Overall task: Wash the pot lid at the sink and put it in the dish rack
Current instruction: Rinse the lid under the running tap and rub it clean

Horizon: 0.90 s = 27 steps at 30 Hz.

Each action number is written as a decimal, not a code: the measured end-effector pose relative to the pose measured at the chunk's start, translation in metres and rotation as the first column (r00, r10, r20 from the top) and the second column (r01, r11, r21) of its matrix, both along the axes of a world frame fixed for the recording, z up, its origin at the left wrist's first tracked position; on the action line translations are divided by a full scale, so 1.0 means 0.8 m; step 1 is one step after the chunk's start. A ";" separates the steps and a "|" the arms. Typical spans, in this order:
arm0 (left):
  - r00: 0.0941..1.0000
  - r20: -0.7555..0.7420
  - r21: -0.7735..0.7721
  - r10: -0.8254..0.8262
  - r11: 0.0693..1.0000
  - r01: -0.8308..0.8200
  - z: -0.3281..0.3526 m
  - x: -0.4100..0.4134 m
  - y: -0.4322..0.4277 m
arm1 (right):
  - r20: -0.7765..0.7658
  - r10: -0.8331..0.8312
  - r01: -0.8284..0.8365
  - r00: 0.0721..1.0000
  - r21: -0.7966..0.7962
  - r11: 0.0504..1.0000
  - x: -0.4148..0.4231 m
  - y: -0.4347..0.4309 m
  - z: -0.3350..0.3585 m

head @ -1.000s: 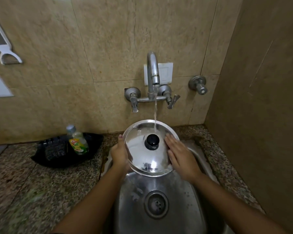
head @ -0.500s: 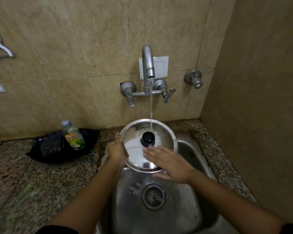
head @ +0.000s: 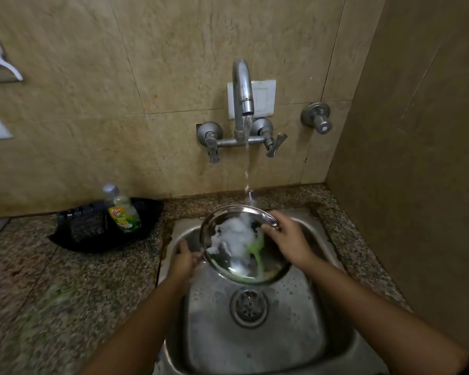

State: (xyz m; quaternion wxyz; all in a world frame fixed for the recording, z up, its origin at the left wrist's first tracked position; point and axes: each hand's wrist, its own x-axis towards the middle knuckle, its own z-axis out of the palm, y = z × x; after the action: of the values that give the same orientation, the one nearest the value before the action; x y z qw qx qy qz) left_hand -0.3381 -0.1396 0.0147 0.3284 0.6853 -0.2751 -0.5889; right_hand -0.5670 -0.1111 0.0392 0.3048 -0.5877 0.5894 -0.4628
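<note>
A: Status? Where's the lid?

B: I've got the round shiny steel pot lid [head: 244, 244] tilted over the stainless steel sink basin [head: 295, 334], just under the running stream from the chrome wall tap [head: 243, 101]. Underside seems to face me; reflections and motion blur, so I can't be sure. My right hand [head: 289, 240] is closed on the lid's far right rim. My left hand [head: 183, 259] sits at the lid's left edge, blurred; can't tell if it grips or just steadies.

A: Step?

B: Rinsing, I'd judge. Still wet, not racked.

A: Next?

B: Turn the lid under the stream, shake off, then carry it out. No dish rack in view, so I'd have to look for it.

A: Clearance?

B: Tap handles sit above the lid, wall close right of the sink. Left of the sink, speckled granite counter [head: 65, 293] is open; black tray [head: 92, 231] with green-labelled soap bottle [head: 123, 212] stands further left.
</note>
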 end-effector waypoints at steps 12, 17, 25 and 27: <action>0.969 -0.195 -0.047 0.153 0.985 -0.165 -0.021 -0.041 0.016 | 0.251 -0.494 0.235 0.833 0.647 0.725 -0.001 -0.013 -0.069; 0.961 -0.207 -0.100 0.184 0.973 -0.208 -0.009 -0.059 0.005 | -0.738 -0.053 0.329 0.672 0.235 0.915 0.010 -0.030 -0.062; 0.967 -0.223 -0.183 0.122 0.969 -0.164 0.023 -0.084 -0.018 | -0.729 0.379 -0.352 0.570 0.201 0.914 0.057 -0.045 -0.017; 0.972 -0.193 -0.195 0.136 0.965 -0.174 0.026 -0.082 -0.027 | -0.708 0.495 -0.483 0.504 0.244 0.841 0.041 -0.024 -0.013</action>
State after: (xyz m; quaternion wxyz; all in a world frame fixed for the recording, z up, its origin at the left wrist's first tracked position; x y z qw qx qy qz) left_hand -0.4037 -0.1612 0.0355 0.4677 0.6109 -0.2509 -0.5875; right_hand -0.5343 -0.1299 0.0287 0.1573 -0.8636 0.4739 -0.0700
